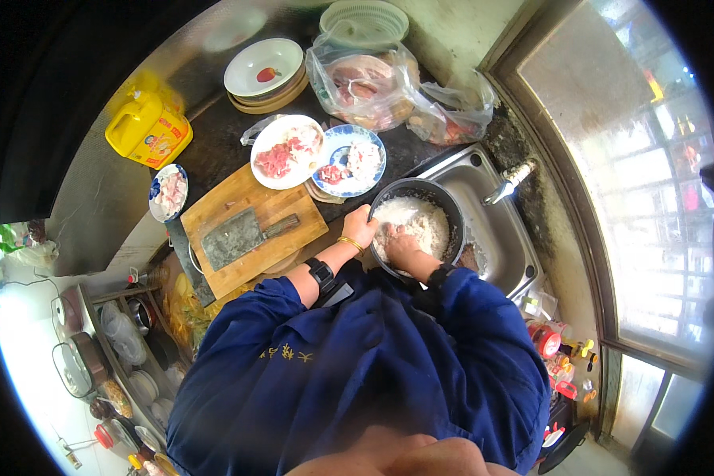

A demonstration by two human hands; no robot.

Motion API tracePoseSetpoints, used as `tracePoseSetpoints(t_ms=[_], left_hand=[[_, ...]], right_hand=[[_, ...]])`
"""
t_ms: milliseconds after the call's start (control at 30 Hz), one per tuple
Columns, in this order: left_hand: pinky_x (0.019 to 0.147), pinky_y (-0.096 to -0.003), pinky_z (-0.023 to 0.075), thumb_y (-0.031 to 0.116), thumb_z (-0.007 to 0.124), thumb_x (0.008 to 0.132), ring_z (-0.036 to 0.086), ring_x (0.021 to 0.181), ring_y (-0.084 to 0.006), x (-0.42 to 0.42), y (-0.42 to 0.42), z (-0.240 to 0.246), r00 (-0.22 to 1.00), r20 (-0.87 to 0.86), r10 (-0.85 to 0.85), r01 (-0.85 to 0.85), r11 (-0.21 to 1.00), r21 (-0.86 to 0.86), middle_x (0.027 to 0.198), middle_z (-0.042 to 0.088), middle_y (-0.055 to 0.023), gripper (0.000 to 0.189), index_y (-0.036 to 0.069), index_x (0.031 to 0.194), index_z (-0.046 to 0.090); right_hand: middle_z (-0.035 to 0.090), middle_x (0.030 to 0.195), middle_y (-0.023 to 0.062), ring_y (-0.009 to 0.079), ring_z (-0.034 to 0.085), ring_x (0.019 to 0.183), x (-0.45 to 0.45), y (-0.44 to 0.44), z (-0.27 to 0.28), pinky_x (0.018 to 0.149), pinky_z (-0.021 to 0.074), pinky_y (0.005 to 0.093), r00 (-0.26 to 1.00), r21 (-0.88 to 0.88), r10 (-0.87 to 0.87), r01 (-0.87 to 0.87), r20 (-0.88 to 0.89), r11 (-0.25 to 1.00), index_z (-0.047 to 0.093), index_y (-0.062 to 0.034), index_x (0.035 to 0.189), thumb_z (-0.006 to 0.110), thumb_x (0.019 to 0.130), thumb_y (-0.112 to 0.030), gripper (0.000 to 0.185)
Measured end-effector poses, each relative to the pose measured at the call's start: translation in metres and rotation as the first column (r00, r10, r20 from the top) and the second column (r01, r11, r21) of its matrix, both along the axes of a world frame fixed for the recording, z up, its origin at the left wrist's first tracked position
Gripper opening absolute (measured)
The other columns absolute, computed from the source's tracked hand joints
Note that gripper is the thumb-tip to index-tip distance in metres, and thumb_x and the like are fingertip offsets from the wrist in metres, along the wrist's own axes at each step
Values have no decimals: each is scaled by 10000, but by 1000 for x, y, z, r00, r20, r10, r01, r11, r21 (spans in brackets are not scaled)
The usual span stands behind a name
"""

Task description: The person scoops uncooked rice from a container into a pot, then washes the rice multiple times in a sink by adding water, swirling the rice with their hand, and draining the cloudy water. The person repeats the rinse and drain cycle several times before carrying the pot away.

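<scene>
A dark round pot (pixel 459 221) stands at the left edge of the sink, with whitish dough or wet flour (pixel 423 229) inside. My left hand (pixel 360 227) grips the pot's rim on its left side. Inside the pot, my right hand (pixel 402 245) presses into the pale mixture; its fingertips are partly buried. Left of the pot, a cleaver (pixel 233 239) lies flat on a wooden cutting board (pixel 297 199). Behind the board, a white plate (pixel 287 152) holds cut meat, and a blue-patterned plate (pixel 349 160) beside it holds smaller chopped pieces.
The steel sink (pixel 503 250) and its faucet (pixel 510 182) are at the right. Stacked bowls (pixel 264 68), plastic bags of meat (pixel 366 89) and a green strainer basket (pixel 364 18) stand at the back. A yellow oil jug (pixel 150 128) and small meat plate (pixel 168 193) are at the left.
</scene>
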State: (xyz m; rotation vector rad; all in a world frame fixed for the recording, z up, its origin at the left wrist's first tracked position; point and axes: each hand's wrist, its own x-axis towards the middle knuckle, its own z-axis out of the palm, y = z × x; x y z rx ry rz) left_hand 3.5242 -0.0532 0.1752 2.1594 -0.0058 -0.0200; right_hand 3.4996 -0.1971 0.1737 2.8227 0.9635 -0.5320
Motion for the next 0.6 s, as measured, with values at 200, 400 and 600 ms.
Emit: tracePoseSetpoints(t_ms=[200,400,600], left_hand=[[609,-444,426,136,519,673,532,684,-399,-4,-5,0,996,-77,-37,35,999,-38,680,530,-225,136,7,702,489],[600,-414,432,130,516,679,544,677,-375,-5,-3,9,996,-90,-21,17,999,-43,677,536,-212,120,12,700,501],[490,-384,381,123,531,677,491,509,-324,-6,-19,11,996,34,86,-82,991,-109,555,462,-190,163,4,618,435]], right_hand=[[580,1026,196,301,573,953,60,-1,-11,759,482,358,932,-28,-316,316,-179,948,581,-35,1016,467,796,-195,295],[599,873,228,344,596,821,77,-64,12,697,489,423,845,78,-511,527,-159,846,621,-40,913,380,860,-403,439],[509,1113,194,308,495,1025,18,-87,-39,878,391,399,282,63,-596,931,-752,361,468,-49,1165,299,866,-540,599]])
